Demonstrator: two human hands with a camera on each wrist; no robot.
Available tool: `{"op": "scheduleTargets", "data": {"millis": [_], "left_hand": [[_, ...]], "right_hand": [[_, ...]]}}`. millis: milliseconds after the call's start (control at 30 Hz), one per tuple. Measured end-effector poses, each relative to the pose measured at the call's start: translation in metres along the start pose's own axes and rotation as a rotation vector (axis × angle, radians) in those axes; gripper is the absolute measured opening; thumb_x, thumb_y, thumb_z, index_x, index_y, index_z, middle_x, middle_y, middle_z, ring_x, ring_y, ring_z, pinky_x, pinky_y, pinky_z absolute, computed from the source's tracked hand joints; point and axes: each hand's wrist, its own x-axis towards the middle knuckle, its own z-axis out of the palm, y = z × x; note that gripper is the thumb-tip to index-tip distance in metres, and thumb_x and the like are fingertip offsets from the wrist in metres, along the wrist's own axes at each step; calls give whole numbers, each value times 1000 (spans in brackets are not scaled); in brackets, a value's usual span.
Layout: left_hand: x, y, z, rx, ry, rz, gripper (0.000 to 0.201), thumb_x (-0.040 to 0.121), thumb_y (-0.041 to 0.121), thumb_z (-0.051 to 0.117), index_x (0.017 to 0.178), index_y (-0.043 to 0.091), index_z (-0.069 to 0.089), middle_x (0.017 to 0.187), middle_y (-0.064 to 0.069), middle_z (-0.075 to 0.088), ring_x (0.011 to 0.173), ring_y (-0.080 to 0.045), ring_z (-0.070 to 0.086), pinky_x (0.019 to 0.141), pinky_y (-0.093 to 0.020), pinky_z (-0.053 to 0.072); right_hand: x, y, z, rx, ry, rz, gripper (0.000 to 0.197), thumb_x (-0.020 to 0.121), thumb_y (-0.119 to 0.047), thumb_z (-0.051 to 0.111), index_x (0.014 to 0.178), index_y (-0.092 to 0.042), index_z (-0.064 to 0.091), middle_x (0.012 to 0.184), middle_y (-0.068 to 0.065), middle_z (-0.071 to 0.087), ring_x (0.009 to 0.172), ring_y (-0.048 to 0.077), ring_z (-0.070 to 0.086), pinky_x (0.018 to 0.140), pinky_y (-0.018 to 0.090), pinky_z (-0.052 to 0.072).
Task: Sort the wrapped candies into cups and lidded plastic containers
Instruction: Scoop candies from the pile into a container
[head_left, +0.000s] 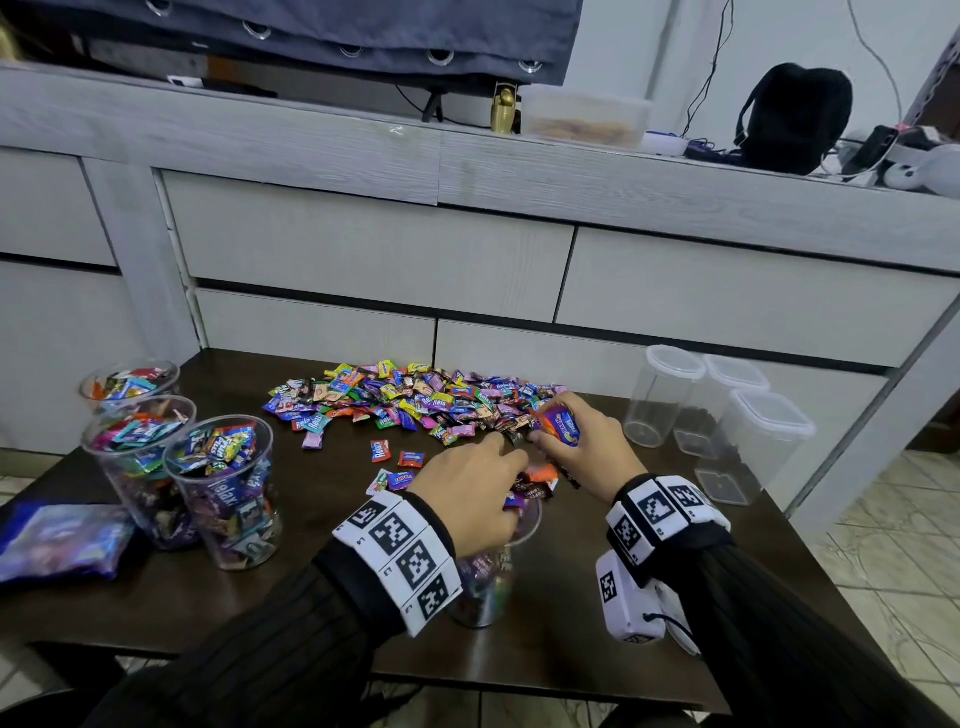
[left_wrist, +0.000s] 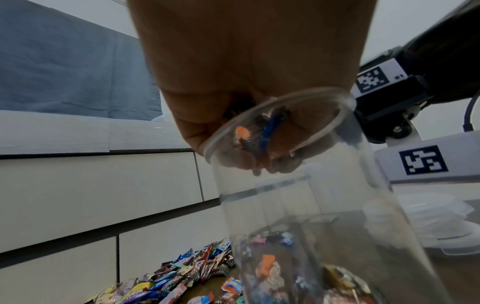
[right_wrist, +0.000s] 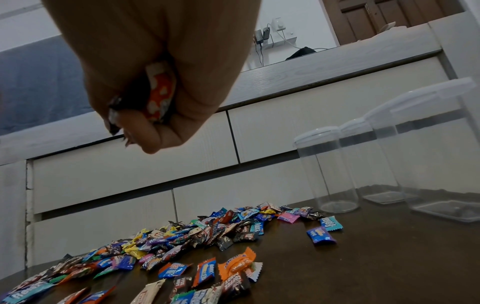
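Hundreds of wrapped candies (head_left: 410, 402) lie in a bright heap at the back of the dark table (head_left: 597, 649). Many wrappers say "Relax". Left of the heap stand three clear cups (head_left: 226, 491) full of candies; the near one shows "Relax" and "Fruit Plus". Right of the heap stand three clear containers (head_left: 753, 441) with white lids on. In front of the heap, the left hand (head_left: 470, 496) is over a fourth cup (head_left: 485, 587), its fingers curled round a few candies. The right hand (head_left: 582, 441) is at the heap's near right edge, curled round a purple and orange candy.

From the left wrist, the left hand's fingertips (left_wrist: 241, 162) bunch at the cup's rim, pinching orange, blue and dark wrappers. More candies lie in the cup's bottom.

From the right wrist, the right hand is above the heap, squeezing an orange-and-white wrapper (right_wrist: 159, 92) and a dark one. Below it, loose wrappers read "Relax" again, and one reads "Coffee".
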Motion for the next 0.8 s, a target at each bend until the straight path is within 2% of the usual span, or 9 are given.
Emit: {"op": "scheduleTargets", "data": {"millis": [67, 167, 267, 333, 433, 500, 633, 733, 800], "left_hand": [[1, 2, -2, 2, -31, -15, 50, 88, 26, 58, 134, 16, 43, 122, -10, 44, 106, -32, 56, 74, -36, 41], [4, 1, -3, 17, -69, -32, 46, 87, 15, 62, 129, 15, 44, 121, -10, 43, 106, -32, 55, 75, -38, 43], [7, 0, -3, 62, -80, -38, 46, 86, 3, 62, 127, 14, 44, 121, -11, 44, 107, -33, 56, 70, -37, 40], [8, 0, -3, 82, -81, -47, 47, 87, 2, 61, 129, 15, 44, 123, -11, 45, 109, -33, 56, 70, -36, 38], [9, 2, -3, 68, -87, -49, 38, 93, 20, 59, 128, 15, 46, 124, -10, 51, 112, -32, 55, 73, -36, 38], [8, 2, -1, 54, -72, -32, 35, 95, 33, 55, 125, 15, 49, 121, -11, 56, 111, -31, 55, 77, -38, 43], [4, 1, 2, 13, -36, -5, 38, 96, 42, 49, 123, 16, 53, 118, -8, 53, 110, -28, 54, 89, -42, 49], [-4, -2, 8, -177, 202, 39, 34, 89, 54, 49, 102, 23, 57, 100, 5, 49, 106, -17, 51, 87, -33, 45], [-12, -7, 15, -319, 384, 59, 41, 80, 67, 49, 98, 31, 51, 99, 12, 43, 103, -9, 45, 88, -28, 40]], "right_hand": [[0, 1, 0, -5, -1, -1, 27, 87, -28, 68, 107, -15, 55, 88, 1, 66, 80, 18, 65, 70, 24, 52], [0, 2, 1, -12, -9, 2, 27, 87, -28, 67, 108, -16, 54, 88, -3, 64, 78, 12, 63, 62, 8, 45], [2, 2, 2, -12, -20, 13, 29, 87, -28, 67, 110, -16, 53, 91, -3, 63, 80, 11, 62, 61, 6, 44], [3, 1, 3, -15, -16, 10, 30, 87, -28, 67, 112, -16, 54, 91, -3, 62, 81, 12, 62, 63, 7, 44], [3, 1, 4, -18, -4, -3, 31, 87, -27, 67, 112, -15, 54, 89, -5, 61, 77, 9, 60, 61, 6, 44], [2, 2, 4, -12, -1, -5, 30, 87, -27, 67, 111, -15, 54, 88, -6, 60, 75, 6, 58, 60, 5, 44], [1, 3, 3, 12, 3, -4, 28, 87, -27, 68, 109, -17, 55, 85, -9, 60, 74, 5, 60, 60, 6, 45], [0, 1, 0, 51, 33, -7, 25, 86, -27, 68, 106, -19, 55, 83, -10, 60, 73, 3, 61, 59, 7, 46], [0, -4, -4, 78, 82, -15, 22, 86, -27, 69, 102, -23, 55, 83, -10, 61, 71, -1, 59, 59, 7, 45]]}}
